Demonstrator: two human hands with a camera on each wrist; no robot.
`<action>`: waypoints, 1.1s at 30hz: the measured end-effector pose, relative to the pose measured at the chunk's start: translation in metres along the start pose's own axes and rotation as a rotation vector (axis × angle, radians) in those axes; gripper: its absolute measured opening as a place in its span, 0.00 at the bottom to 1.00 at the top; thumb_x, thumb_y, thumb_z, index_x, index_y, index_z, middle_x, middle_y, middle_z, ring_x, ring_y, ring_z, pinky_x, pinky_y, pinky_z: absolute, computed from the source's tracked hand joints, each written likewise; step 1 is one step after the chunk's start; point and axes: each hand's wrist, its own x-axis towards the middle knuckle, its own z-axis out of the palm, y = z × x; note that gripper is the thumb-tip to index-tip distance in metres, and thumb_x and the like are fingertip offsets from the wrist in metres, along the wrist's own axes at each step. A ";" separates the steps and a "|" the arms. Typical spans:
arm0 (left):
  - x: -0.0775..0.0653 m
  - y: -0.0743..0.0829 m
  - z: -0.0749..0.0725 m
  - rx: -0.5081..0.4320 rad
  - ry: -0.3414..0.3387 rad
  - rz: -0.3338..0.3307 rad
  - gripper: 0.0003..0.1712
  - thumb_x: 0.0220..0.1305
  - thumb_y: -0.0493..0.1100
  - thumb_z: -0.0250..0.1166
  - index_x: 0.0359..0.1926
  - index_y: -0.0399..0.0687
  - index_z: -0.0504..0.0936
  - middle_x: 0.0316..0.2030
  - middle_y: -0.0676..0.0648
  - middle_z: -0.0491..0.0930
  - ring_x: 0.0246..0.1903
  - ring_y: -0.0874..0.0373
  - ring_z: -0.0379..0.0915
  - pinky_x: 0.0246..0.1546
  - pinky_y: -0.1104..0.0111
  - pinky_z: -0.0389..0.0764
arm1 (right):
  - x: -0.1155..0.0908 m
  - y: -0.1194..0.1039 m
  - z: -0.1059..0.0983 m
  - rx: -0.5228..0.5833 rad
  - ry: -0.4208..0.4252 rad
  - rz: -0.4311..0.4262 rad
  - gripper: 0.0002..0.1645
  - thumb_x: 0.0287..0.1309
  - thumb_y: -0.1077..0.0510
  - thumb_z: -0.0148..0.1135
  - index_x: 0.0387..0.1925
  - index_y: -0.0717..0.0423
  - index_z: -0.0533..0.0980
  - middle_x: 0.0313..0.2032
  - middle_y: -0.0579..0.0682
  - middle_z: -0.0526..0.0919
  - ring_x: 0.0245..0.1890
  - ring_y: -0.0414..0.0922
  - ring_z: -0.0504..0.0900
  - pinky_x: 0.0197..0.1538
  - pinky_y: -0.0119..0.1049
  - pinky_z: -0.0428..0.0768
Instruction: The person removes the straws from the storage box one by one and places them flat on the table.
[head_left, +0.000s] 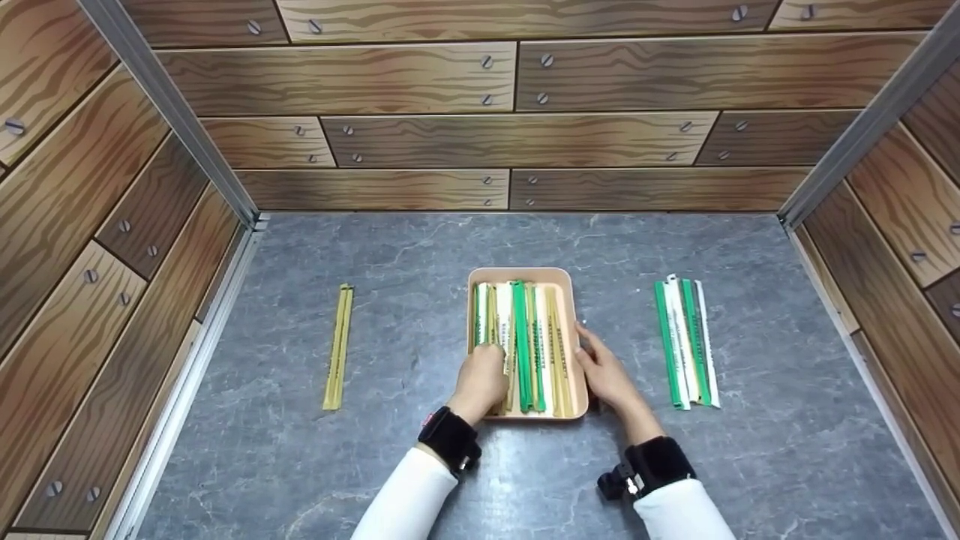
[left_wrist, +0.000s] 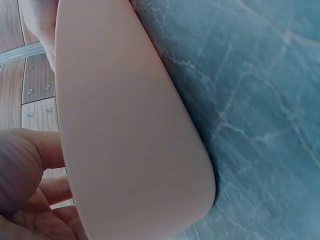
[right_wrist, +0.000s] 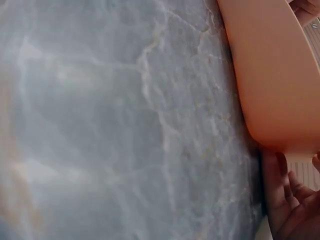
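A shallow peach tray [head_left: 576,405] holds a row of long, thin wrapped sticks [head_left: 523,337] in green, white and gold, some with printing. My left hand [head_left: 484,379] reaches over the near left part of the tray, fingers bent down among the sticks. Its fingertips are hidden in the head view; in the left wrist view the fingers [left_wrist: 50,150] show past the tray wall, and I cannot tell whether they pinch a stick. On the other side, my right hand [head_left: 609,375] touches the tray's right wall with extended fingers, its thumb near the rim.
Two gold wrapped sticks [head_left: 338,349] lie side by side at the left. A group of green and white sticks [head_left: 685,345] lies at the right. Wood-patterned panels [head_left: 420,139] enclose the grey marbled table [head_left: 390,457] at the back and both sides.
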 end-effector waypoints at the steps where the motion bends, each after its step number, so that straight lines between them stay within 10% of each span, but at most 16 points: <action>1: 0.000 0.000 0.000 -0.007 0.003 -0.006 0.09 0.45 0.23 0.64 0.30 0.36 0.81 0.30 0.42 0.77 0.27 0.50 0.77 0.27 0.63 0.82 | 0.000 -0.001 -0.001 0.008 -0.004 0.009 0.32 0.74 0.58 0.47 0.75 0.52 0.56 0.63 0.72 0.67 0.52 0.60 0.78 0.56 0.49 0.76; 7: -0.002 0.000 -0.005 -0.031 0.045 0.003 0.17 0.46 0.21 0.62 0.39 0.34 0.84 0.33 0.40 0.79 0.31 0.47 0.79 0.31 0.62 0.83 | -0.006 -0.005 -0.009 0.142 -0.075 0.090 0.33 0.73 0.60 0.46 0.76 0.46 0.55 0.54 0.68 0.75 0.27 0.51 0.82 0.23 0.43 0.82; 19: -0.016 -0.010 -0.048 -0.237 0.099 -0.001 0.29 0.51 0.21 0.59 0.58 0.32 0.77 0.41 0.37 0.83 0.33 0.49 0.81 0.29 0.68 0.82 | -0.010 -0.002 -0.004 0.154 0.007 0.087 0.31 0.72 0.63 0.50 0.73 0.47 0.62 0.51 0.65 0.78 0.33 0.52 0.83 0.24 0.46 0.84; 33: -0.029 -0.077 -0.100 -0.163 0.281 -0.127 0.28 0.51 0.26 0.61 0.56 0.37 0.81 0.34 0.43 0.86 0.35 0.45 0.83 0.39 0.50 0.81 | -0.009 -0.005 -0.005 0.090 0.027 0.080 0.30 0.71 0.64 0.51 0.72 0.47 0.63 0.52 0.65 0.78 0.31 0.49 0.82 0.18 0.44 0.81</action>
